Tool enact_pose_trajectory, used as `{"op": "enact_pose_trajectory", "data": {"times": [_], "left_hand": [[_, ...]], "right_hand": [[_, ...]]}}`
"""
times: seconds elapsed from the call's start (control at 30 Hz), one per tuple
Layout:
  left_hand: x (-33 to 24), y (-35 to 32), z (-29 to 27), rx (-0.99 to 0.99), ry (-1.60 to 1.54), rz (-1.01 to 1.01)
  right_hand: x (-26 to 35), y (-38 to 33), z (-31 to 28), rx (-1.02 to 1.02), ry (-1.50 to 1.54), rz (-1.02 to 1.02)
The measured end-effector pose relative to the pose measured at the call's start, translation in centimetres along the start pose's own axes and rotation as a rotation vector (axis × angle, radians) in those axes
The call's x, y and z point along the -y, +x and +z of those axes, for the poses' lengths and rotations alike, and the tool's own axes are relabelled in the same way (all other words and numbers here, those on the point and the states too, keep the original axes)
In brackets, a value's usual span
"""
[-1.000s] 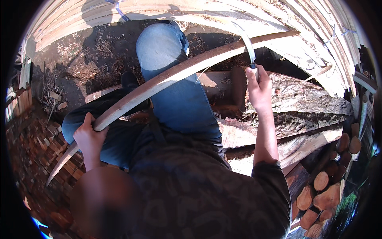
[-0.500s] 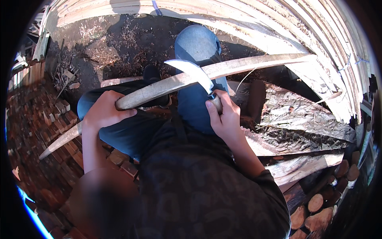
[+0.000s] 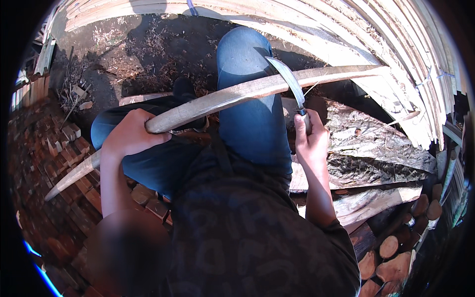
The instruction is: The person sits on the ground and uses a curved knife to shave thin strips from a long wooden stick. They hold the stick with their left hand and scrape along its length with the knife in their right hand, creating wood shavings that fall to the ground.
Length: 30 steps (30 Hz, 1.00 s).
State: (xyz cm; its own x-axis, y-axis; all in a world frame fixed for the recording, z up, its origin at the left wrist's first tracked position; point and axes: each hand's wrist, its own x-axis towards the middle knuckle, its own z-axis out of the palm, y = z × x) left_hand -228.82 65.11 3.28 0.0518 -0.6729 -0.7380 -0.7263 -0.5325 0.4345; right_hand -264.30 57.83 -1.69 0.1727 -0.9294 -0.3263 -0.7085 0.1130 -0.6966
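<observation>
My left hand (image 3: 132,132) is wrapped round a long pale wooden pole (image 3: 217,103). The pole looks curved and runs from the lower left, across my legs, to the upper right. Its near end tapers to a blunt tip. In my right hand (image 3: 312,134) is a curved knife (image 3: 289,81), gripped by its short wooden handle with the thumb along it. The blade points up and to the left, lying over the pole to the right of my raised knee. Whether the edge touches the wood I cannot tell. My fingers hide most of the handle.
Long sawn strips (image 3: 396,59) are stacked along the top and right. Rough bark slabs (image 3: 376,133) lie beside my right arm, with cut logs (image 3: 388,247) below them. Many small wood blocks (image 3: 54,198) are piled at the left. Shavings litter the dark ground (image 3: 118,54).
My right hand has moved the knife rightward along the pole, past the knee, and the blade has turned more upright. My left hand keeps its grip, almost unmoved.
</observation>
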Motion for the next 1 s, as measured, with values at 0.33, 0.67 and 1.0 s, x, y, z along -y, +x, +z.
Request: {"op": "enact_pose_trajectory", "data": {"times": [0.33, 0.67, 1.0], "left_hand": [[0.0, 0.9, -1.4, 0.209, -0.115, -0.321], [0.5, 1.3, -1.4, 0.238, -0.135, -0.37], [0.6, 1.6, -1.5, 0.223, -0.155, -0.395]], "right_hand": [[-2.6, 1.3, 1.4, -0.19, 0.001, -0.061], [-1.9, 2.1, 1.6, -0.208, 0.005, -0.112], [-0.1, 1.8, 1.9, -0.078, 0.077, -0.058]]}}
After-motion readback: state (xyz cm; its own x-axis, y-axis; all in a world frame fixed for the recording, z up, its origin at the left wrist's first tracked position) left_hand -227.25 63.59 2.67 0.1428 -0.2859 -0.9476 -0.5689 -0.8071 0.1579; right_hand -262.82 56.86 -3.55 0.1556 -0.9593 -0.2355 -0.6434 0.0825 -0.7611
